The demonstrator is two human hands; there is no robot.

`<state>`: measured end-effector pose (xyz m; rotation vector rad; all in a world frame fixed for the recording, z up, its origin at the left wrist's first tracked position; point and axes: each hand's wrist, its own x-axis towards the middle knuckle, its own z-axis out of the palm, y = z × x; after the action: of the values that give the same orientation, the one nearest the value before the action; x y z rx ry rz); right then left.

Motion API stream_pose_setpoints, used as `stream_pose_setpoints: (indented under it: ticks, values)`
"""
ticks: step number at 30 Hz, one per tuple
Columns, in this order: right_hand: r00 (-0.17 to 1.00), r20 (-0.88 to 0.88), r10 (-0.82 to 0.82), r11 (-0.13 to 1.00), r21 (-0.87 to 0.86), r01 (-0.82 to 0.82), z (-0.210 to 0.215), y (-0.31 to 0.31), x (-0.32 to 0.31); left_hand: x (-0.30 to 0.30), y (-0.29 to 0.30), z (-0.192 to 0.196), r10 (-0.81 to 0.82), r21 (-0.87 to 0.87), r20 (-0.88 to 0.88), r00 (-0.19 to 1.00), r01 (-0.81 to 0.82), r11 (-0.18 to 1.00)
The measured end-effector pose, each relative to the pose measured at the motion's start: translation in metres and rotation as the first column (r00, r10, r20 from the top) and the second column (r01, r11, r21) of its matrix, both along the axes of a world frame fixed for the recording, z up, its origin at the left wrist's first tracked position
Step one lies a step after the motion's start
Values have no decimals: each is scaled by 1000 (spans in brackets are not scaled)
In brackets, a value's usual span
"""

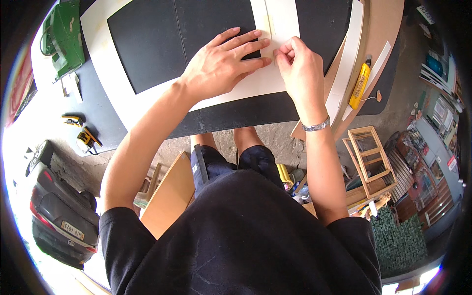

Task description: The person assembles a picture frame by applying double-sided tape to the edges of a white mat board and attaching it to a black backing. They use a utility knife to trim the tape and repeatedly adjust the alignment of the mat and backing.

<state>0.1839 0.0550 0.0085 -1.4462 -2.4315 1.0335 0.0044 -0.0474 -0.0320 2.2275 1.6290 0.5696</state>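
Observation:
A large white frame-shaped board (113,93) lies on a black table (236,115). A white strip (281,17) runs from the far side down onto the board's near edge. My left hand (223,61) lies flat, fingers spread, pressing on the board beside the strip. My right hand (300,69) has its fingers pinched together at the strip's near end, next to my left fingertips. What the right fingers pinch is too small to tell. A metal bracelet (315,126) sits on my right wrist.
A yellow utility knife (359,86) lies to the right on long white strips (346,59) and a brown board (383,29). A green tool (64,34) sits at the far left. Small yellow tools (83,135) lie left. A wooden crate frame (371,160) stands on the floor at right.

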Motion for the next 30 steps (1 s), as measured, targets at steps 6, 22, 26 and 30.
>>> stream_pose_setpoints:
  ticks: [6,22,26,30]
  values:
    - [999,32,8,1000,-27,-7,1,-12,12,1,2,4,2,-15,15,1000,-2,1000]
    - [968,-81,-239,971,-35,237,16,2,50,-41,-81,49,764,-24,173,621,-773,634]
    - [980,-134,-144,974,157,165,-11,0,33,-102,-185,15,997,-116,-20,79,-990,76]
    - [968,-206,-147,988,18,154,12,13,-12,-110,-192,29,987,-138,-42,153,-980,145]
